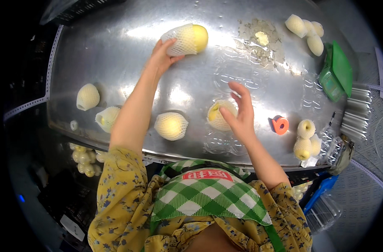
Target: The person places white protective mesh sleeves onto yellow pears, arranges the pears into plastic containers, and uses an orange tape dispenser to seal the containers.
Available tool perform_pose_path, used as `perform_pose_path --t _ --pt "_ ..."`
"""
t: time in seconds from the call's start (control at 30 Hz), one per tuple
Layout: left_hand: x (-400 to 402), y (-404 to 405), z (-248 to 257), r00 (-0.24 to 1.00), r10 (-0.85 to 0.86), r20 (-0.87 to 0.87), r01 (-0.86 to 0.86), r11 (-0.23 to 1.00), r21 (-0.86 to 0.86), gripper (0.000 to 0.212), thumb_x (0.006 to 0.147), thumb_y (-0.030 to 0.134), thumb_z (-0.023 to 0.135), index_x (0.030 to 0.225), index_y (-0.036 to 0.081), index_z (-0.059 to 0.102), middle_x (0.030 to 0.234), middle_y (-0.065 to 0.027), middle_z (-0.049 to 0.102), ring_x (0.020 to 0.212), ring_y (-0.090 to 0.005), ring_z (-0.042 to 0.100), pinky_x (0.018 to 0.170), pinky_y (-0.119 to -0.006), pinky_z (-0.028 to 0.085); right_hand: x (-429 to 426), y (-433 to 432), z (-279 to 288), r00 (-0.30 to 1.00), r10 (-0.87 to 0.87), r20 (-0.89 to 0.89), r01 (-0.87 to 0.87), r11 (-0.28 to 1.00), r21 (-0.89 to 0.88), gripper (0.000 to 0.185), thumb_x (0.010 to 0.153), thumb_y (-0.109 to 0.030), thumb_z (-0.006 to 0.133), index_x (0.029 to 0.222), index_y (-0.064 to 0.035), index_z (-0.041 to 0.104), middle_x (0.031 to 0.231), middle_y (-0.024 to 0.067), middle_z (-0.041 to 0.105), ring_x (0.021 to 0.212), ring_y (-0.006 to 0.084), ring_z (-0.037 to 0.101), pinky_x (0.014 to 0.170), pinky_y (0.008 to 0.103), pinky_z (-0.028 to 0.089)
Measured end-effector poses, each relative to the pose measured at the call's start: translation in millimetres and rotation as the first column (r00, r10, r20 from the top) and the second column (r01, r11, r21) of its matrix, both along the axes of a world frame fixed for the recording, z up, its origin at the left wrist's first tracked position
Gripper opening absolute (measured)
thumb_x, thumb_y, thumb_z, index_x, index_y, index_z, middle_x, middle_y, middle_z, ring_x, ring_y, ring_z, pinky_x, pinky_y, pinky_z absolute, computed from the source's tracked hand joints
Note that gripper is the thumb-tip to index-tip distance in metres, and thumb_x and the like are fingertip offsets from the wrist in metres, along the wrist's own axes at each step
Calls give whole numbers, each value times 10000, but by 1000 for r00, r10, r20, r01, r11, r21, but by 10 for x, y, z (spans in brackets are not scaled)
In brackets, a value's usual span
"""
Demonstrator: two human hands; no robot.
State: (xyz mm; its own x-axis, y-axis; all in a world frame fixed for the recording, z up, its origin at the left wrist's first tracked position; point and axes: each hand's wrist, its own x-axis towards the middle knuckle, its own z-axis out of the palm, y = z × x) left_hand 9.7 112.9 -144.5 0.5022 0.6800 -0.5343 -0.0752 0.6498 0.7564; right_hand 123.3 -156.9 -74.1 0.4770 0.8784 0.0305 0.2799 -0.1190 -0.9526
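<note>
My left hand grips a yellow melon-like fruit by the end covered with a white foam net; its right end is bare. My right hand is open, fingers apart, beside a foam-netted yellow fruit. Its thumb overlaps that fruit; whether they touch I cannot tell. Around the fruit lies a clear plastic clamshell, partly see-through against the metal. Another netted fruit rests between my arms. Left of my forearm are two more netted pieces, one partly hidden by the arm.
On the steel table lie an orange tape dispenser and a green scale. Netted fruits are grouped at the far right and near right. Yellowish scraps sit on a stained patch. Stacked clear containers stand beyond the right edge.
</note>
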Motion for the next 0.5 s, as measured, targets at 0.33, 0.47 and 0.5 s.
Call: perform_pose_path --t 0.33,0.47,0.5 --pt "362 -304 113 993 -103 -54 103 995 10 723 767 304 734 1333 107 328 1260 -112 475 1141 -283 499 881 -502 469 757 1578 -379 568 350 744 24 897 -441 874 636 -187 765 1377 -94 309 1336 90 435 1262 323 382 1038 391 346" --pt "252 -341 -31 957 24 291 45 973 -227 736 801 473 645 1352 99 331 1309 -135 441 1202 -315 452 941 -538 427 591 1592 -238 819 345 459 -297 938 -177 871 574 -167 801 1343 -107 396 1271 79 484 1088 267 554 923 401 455" --pt "138 -400 -73 920 95 380 26 953 -301 742 804 499 627 1351 93 335 1311 -143 441 1204 -327 452 949 -549 418 516 1542 -125 862 331 383 -322 943 -90 897 572 -187 811 1354 -105 378 1280 86 473 1105 264 542 937 401 445"
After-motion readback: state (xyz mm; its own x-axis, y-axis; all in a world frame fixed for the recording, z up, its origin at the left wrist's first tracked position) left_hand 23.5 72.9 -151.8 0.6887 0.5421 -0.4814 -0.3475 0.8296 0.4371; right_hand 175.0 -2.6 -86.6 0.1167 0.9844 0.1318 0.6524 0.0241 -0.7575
